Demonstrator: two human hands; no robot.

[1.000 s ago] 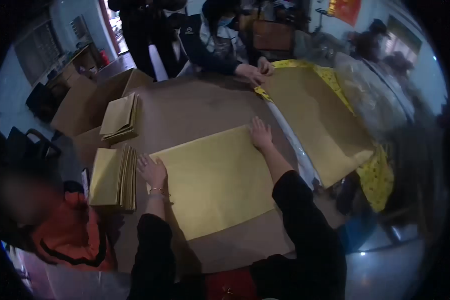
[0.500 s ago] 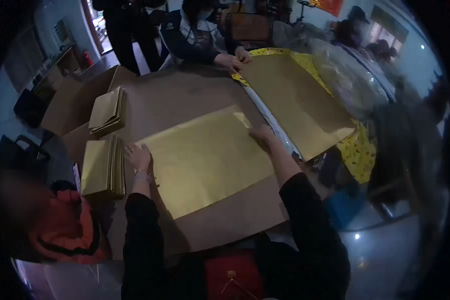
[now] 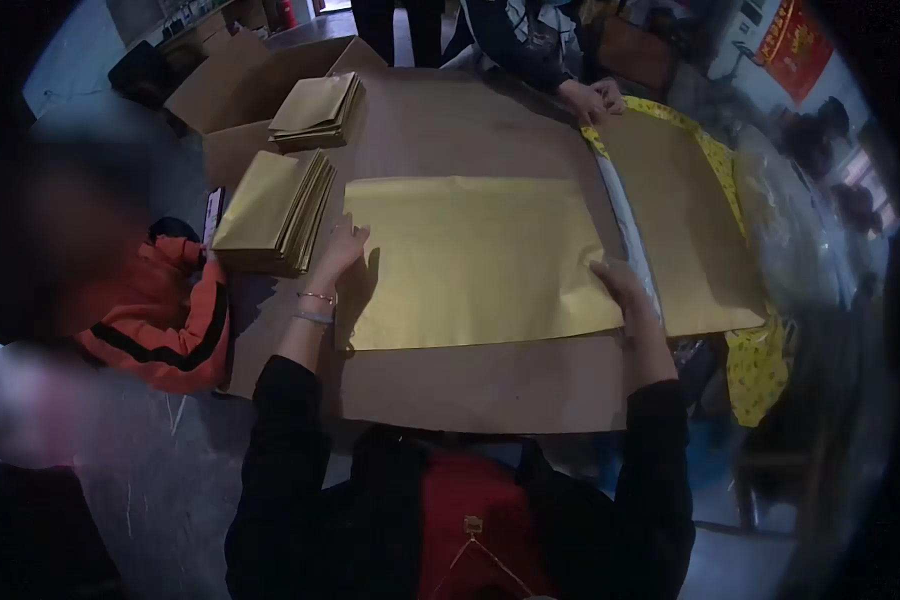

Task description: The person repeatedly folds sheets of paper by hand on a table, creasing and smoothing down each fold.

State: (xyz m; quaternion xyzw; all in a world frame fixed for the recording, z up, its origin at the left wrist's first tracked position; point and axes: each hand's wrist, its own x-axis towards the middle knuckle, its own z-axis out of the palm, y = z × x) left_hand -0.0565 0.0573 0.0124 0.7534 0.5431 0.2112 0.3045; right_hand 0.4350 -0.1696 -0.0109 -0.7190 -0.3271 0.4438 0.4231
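Note:
A large gold paper sheet [image 3: 480, 265] lies across the brown table in front of me. My left hand [image 3: 344, 250] rests at its left edge, thumb apart from the fingers. At the right edge, my right hand [image 3: 625, 284] grips the sheet, with the thumb on top and the other fingers hidden; the paper creases there. Left of my left hand stands a thick stack of folded gold paper [image 3: 270, 210]. Behind it is a smaller stack [image 3: 315, 108].
Across the table, a co-worker's hands [image 3: 595, 100] hold the corner of a brown sheet [image 3: 680, 220] over yellow patterned material [image 3: 758, 370]. An open cardboard box [image 3: 270, 85] stands back left. At left, a person in an orange sleeve [image 3: 175, 340] is beside a phone [image 3: 213, 212].
My view has turned, shifting the scene. The gold sheet now lies straighter to me, its right side drawn nearer. My right hand came closer with that edge; my left hand stays by the left edge.

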